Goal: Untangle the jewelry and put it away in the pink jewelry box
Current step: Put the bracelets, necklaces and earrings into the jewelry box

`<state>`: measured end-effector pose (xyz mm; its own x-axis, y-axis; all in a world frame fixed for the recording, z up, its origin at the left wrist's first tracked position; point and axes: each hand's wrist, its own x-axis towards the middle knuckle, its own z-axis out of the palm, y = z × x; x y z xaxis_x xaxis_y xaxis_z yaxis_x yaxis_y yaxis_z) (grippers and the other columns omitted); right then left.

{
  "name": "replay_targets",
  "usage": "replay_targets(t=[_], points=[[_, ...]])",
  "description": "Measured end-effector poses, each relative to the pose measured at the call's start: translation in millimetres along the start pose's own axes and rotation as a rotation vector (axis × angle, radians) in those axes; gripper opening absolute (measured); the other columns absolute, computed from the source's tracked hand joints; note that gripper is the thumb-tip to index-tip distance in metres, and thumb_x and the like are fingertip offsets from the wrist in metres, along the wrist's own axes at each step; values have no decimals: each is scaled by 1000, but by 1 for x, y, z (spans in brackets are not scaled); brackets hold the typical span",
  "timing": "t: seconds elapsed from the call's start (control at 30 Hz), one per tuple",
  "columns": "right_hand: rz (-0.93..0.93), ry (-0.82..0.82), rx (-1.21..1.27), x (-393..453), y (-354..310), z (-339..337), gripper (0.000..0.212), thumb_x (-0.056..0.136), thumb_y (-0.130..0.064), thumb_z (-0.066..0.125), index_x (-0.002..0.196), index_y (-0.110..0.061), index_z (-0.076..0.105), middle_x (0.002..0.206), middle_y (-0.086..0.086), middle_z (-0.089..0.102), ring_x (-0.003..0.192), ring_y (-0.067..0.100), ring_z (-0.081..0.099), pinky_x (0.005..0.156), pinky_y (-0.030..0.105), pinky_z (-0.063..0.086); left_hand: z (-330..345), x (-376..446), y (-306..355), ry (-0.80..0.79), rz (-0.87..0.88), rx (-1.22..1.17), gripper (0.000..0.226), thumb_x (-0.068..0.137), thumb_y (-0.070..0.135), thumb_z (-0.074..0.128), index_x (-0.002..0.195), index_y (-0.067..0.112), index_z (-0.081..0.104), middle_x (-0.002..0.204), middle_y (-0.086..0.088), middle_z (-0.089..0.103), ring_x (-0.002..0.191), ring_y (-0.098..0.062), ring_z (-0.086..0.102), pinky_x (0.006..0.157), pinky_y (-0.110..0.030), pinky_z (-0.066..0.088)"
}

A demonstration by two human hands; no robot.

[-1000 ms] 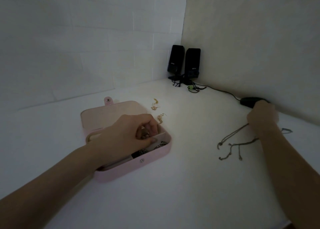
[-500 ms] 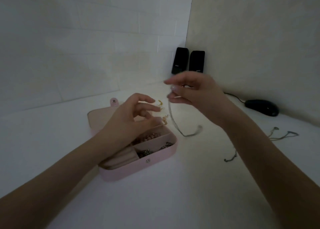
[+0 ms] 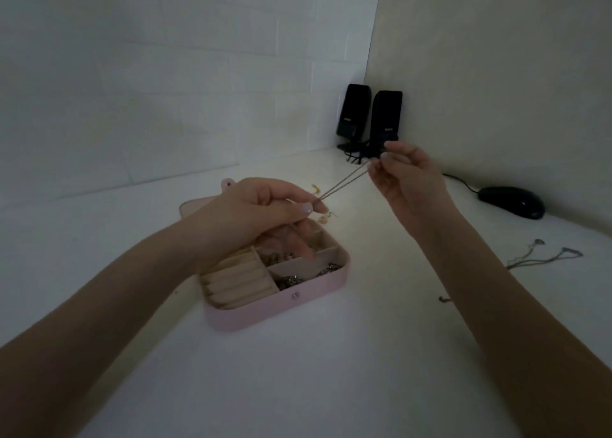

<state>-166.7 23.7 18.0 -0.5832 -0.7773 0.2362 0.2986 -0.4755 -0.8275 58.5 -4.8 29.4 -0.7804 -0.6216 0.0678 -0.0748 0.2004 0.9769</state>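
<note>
The pink jewelry box (image 3: 291, 308) lies open on the white table, with ring rolls at its left and several dark pieces in its right compartments. Above it a thin chain (image 3: 344, 182) is stretched taut as a doubled strand between my hands. My left hand (image 3: 261, 215) pinches its lower end between thumb and forefinger, over the box's back half. My right hand (image 3: 407, 176) pinches the upper end, higher and to the right. Gold earrings (image 3: 323, 218) lie behind the box, partly hidden by my left hand. More chains (image 3: 543, 257) lie on the table at the right.
Two black speakers (image 3: 371, 119) stand in the corner with their cables. A black mouse (image 3: 511, 201) and its cord lie by the right wall. A small chain end (image 3: 445, 300) shows beside my right forearm.
My right hand brought a chain over from the right. My left hand came up out of the box and took its lower end. The chain, hanging slack before, is now pulled taut.
</note>
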Motion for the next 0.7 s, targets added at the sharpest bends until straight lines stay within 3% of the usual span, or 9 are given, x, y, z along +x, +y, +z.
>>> replay_targets(t=[0.1, 0.17, 0.23, 0.33, 0.5, 0.6, 0.7], points=[[-34, -8, -45, -2, 2, 1, 22, 90, 11, 49, 82, -8, 58, 63, 2, 59, 60, 12, 61, 68, 22, 56, -2, 0, 0, -71, -29, -13, 20, 77, 18, 61, 93, 7, 68, 80, -9, 73, 72, -18, 71, 69, -24, 57], [-29, -31, -68, -4, 4, 3, 21, 90, 11, 49, 81, -7, 58, 69, 5, 56, 60, 11, 61, 69, 22, 56, -2, -2, 0, -79, -2, 81, 12, 80, 14, 63, 87, 5, 68, 83, -11, 74, 73, -15, 71, 64, -20, 56], [-34, -61, -80, -6, 3, 5, 21, 90, 11, 49, 81, -6, 58, 69, 6, 55, 59, 10, 62, 68, 22, 56, -3, -3, 1, -73, 26, 147, 8, 82, 9, 63, 81, 6, 70, 77, -7, 75, 67, -9, 70, 60, -10, 49], [-41, -126, -102, -9, 1, 8, 19, 90, 11, 49, 83, -5, 57, 73, 8, 54, 60, 10, 63, 67, 21, 55, -4, -5, 2, -121, 91, 298, 10, 80, 12, 65, 75, 16, 73, 69, 6, 74, 65, 1, 66, 69, 3, 40], [-6, -255, -110, -19, 0, 16, 18, 90, 10, 50, 85, -7, 57, 73, 7, 55, 64, 11, 63, 72, 24, 56, -10, -6, 3, -199, 92, 320, 11, 68, 25, 69, 73, 18, 76, 71, -3, 73, 63, -7, 63, 59, -12, 46], [18, -329, -118, -25, -2, 22, 18, 88, 11, 52, 88, -6, 58, 67, 1, 59, 66, 13, 65, 74, 26, 56, -14, -4, 3, -218, 83, 351, 14, 68, 30, 71, 73, 19, 77, 65, -8, 68, 56, -11, 54, 50, -18, 37], [44, -404, -112, -33, -3, 28, 20, 86, 12, 53, 91, -7, 58, 77, 6, 59, 69, 15, 66, 75, 29, 57, -20, -5, 3, -248, 73, 383, 20, 70, 37, 79, 78, 18, 77, 66, -10, 69, 53, -12, 51, 51, -24, 33]])
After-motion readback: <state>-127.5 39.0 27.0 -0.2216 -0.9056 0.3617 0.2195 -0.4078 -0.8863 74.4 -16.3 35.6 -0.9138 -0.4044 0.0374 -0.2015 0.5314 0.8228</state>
